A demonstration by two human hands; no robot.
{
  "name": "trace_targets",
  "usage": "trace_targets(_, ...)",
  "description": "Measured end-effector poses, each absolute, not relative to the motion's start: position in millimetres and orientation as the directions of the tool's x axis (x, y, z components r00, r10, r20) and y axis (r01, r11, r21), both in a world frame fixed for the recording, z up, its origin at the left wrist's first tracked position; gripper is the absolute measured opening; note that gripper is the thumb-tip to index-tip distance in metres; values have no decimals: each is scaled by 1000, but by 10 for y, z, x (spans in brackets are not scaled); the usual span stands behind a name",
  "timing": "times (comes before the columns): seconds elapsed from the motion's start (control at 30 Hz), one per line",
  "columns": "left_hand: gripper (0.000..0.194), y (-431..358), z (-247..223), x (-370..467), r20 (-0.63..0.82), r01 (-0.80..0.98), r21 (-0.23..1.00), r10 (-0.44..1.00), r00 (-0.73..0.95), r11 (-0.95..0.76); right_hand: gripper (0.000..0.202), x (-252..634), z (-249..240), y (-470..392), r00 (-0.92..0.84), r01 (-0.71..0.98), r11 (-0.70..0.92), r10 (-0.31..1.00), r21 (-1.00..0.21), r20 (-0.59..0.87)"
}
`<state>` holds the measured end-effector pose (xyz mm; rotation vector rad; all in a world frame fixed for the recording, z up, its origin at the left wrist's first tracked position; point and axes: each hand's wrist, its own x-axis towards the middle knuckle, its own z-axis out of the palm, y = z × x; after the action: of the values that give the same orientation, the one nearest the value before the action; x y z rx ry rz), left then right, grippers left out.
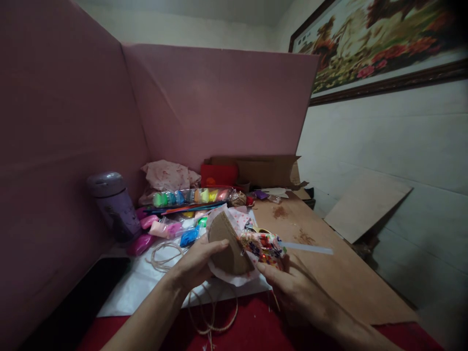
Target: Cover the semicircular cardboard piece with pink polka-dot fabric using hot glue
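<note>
My left hand (199, 263) is closed on a half-round piece of brown cardboard (229, 246), thumb on its face. White cloth or paper with small pink marks (239, 219) lies behind the cardboard and shows around its edge. My right hand (288, 282) is closed at a colourful flower-patterned piece (263, 246) against the cardboard's right side; its thumb touches the pale edge, and its other fingers are mostly hidden. Gold-coloured metal (261, 230), perhaps scissor handles, shows just behind. Loops of thin twine (212, 314) hang below the cardboard.
Packets of coloured clay (190, 196) and a pink packet (141, 243) lie behind my left hand. A purple bottle (115, 209) stands at left, near a black flat object (109, 273). Brown cardboard (329, 287) covers the right side, with a translucent strip (309, 247) on it.
</note>
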<state>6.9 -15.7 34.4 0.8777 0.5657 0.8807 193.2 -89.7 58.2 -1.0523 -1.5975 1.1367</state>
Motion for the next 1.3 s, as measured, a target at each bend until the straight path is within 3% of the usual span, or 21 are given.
trace_targets(0.27,41,-174,348,62,-64,-424,844,846,529,329,34,1951,488,-920,-219,171,171,967,-970,132)
trace_targets(0.6,30,-176,356,62,-64,-417,844,834,548,338,31,1985,611,-959,-214,278,142,973,-950,83)
trace_targets(0.8,29,-195,356,70,-59,-408,851,834,549,329,21,1925,630,-937,-211,220,175,969,-960,128)
trace_targets(1.03,35,-177,355,70,-51,-428,844,844,534,322,26,1905,563,-955,-187,147,168,972,-975,139)
trace_targets(1.3,30,-188,371,61,-62,-418,848,844,532,326,35,1995,535,-1000,-178,229,30,984,-973,-11)
